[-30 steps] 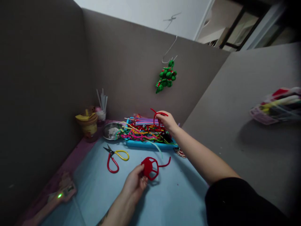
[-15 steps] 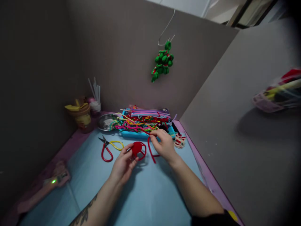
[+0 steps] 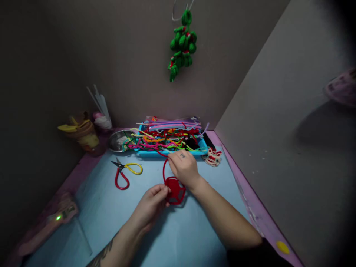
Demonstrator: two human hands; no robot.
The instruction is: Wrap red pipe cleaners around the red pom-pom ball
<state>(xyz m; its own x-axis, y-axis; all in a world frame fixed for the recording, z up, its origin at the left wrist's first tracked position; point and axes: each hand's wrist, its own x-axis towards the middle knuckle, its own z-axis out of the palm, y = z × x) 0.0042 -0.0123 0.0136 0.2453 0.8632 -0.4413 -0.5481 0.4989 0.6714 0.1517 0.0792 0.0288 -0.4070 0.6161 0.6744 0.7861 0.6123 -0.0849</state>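
Pinched by its left edge, a flat red fuzzy piece [image 3: 175,190] with a solid middle and openings round its rim is in my left hand [image 3: 151,205]. A red pipe cleaner [image 3: 164,170] curves up from that piece towards my right hand [image 3: 184,170]. The fingers of my right hand are closed on this strand just above the piece, and its end sticks out to the left, near the tray. My right fingertips are partly hidden behind the hand.
Scissors [image 3: 121,168] with one red and one yellow handle lie open on the blue mat [image 3: 111,207]. Behind my hands stands a blue tray [image 3: 150,153] of colourful pipe cleaners, with a metal bowl [image 3: 112,142] beside it. A glue gun [image 3: 62,218] lies at left; a green ornament [image 3: 182,44] hangs above.
My left hand has moved right and nearer with the red piece, which has turned. My right hand has shifted slightly left, and the strand now runs to the piece's top left edge.
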